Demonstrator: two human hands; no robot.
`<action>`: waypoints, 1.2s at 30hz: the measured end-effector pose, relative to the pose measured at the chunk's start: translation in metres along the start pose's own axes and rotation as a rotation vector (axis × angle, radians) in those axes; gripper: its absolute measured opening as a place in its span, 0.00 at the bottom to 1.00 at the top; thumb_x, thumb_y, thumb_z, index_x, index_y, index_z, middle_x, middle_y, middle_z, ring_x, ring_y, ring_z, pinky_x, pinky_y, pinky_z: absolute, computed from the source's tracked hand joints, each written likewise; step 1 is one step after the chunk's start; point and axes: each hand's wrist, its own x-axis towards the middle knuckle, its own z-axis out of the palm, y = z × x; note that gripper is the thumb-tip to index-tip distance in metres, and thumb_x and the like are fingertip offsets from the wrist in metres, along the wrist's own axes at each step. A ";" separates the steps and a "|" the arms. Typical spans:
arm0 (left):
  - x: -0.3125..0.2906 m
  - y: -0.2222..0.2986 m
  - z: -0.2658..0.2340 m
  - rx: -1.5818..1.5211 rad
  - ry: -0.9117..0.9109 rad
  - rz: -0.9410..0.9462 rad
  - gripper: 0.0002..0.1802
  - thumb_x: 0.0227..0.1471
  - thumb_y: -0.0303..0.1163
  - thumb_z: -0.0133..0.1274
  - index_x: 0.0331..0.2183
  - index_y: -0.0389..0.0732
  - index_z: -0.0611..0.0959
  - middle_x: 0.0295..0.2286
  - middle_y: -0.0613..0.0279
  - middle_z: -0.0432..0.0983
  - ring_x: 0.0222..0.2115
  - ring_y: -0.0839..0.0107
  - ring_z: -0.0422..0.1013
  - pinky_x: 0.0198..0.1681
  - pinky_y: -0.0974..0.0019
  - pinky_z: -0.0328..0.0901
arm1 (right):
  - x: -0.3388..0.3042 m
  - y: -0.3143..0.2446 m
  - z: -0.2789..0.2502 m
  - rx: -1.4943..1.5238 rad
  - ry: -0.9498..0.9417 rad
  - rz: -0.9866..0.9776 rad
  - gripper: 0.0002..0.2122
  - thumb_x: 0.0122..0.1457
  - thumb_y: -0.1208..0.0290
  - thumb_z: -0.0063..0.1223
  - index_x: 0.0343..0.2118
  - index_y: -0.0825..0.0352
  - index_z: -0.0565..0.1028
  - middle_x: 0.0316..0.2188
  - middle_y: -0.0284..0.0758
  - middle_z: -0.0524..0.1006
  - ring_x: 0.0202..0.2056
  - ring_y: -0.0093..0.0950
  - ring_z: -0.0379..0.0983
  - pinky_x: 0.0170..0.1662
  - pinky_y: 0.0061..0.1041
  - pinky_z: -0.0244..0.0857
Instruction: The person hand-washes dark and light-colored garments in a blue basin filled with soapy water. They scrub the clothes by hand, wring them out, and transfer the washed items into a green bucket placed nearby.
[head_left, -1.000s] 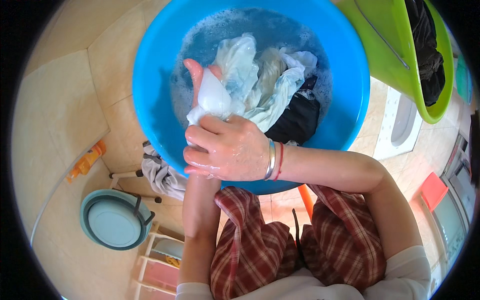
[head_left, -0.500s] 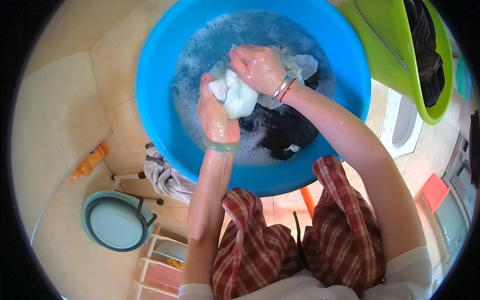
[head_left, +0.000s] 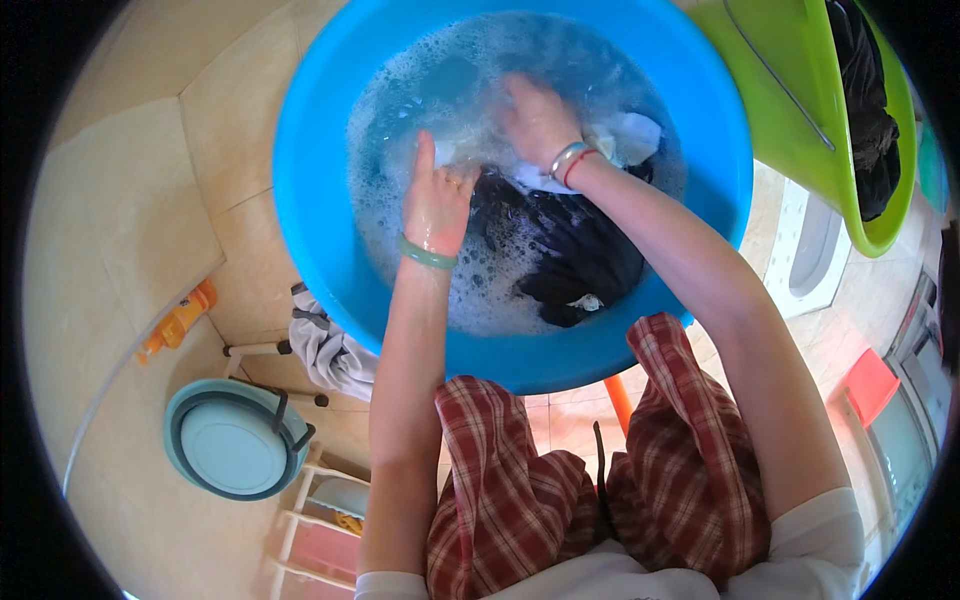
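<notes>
A large blue basin holds foamy water with wet laundry in it. My left hand, a green bangle at its wrist, is at the water with its thumb stretched up and apart from the fingers. White cloth floats partly under the surface, and some of it lies beside my left fingers. My right hand, with a silver bracelet and a red cord, reaches into the water over the white cloth; its fingers are smeared by motion. Dark clothing lies soaked in the basin, nearer to me.
A green bucket with dark clothes stands tilted at the upper right. Below it is a white floor fixture. To the left are a grey cloth, an orange bottle, a pale blue folding basin and a white rack.
The bunched white cloth was gripped between both hands above the water. Now it is down in the water, spread out, and my hands have moved apart.
</notes>
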 end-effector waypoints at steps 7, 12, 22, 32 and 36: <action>-0.044 0.044 0.022 -0.039 -0.103 -0.004 0.23 0.63 0.51 0.44 0.52 0.48 0.74 0.44 0.59 0.75 0.41 0.67 0.72 0.45 0.60 0.69 | -0.081 -0.126 -0.031 0.172 0.044 -0.741 0.07 0.47 0.69 0.57 0.31 0.57 0.77 0.31 0.31 0.72 0.32 0.28 0.71 0.33 0.29 0.68; -0.060 0.059 0.008 -0.250 -0.471 -0.070 0.21 0.63 0.56 0.42 0.42 0.50 0.77 0.44 0.61 0.73 0.41 0.69 0.71 0.43 0.62 0.69 | -0.094 -0.162 -0.035 0.216 0.079 -0.736 0.07 0.44 0.66 0.60 0.20 0.57 0.72 0.29 0.27 0.68 0.34 0.23 0.68 0.31 0.22 0.65; -0.065 0.012 0.043 0.016 -0.026 0.545 0.21 0.63 0.52 0.41 0.41 0.46 0.77 0.36 0.65 0.72 0.38 0.73 0.68 0.44 0.64 0.65 | -0.057 -0.139 -0.035 0.296 0.396 -0.621 0.08 0.45 0.65 0.57 0.15 0.56 0.70 0.18 0.27 0.67 0.22 0.23 0.73 0.19 0.27 0.65; -0.037 0.018 0.026 -0.034 0.153 0.325 0.27 0.63 0.50 0.45 0.49 0.35 0.73 0.47 0.54 0.72 0.49 0.64 0.69 0.54 0.58 0.63 | 0.012 -0.050 -0.021 0.029 -0.060 0.094 0.18 0.64 0.57 0.44 0.26 0.65 0.78 0.28 0.43 0.79 0.29 0.46 0.76 0.35 0.41 0.71; -0.030 0.027 0.006 -0.121 -0.030 0.195 0.35 0.63 0.56 0.40 0.61 0.41 0.60 0.58 0.53 0.60 0.60 0.60 0.56 0.65 0.49 0.51 | 0.019 -0.004 -0.016 0.002 0.174 0.196 0.20 0.65 0.51 0.41 0.38 0.65 0.76 0.37 0.47 0.79 0.41 0.45 0.76 0.44 0.41 0.70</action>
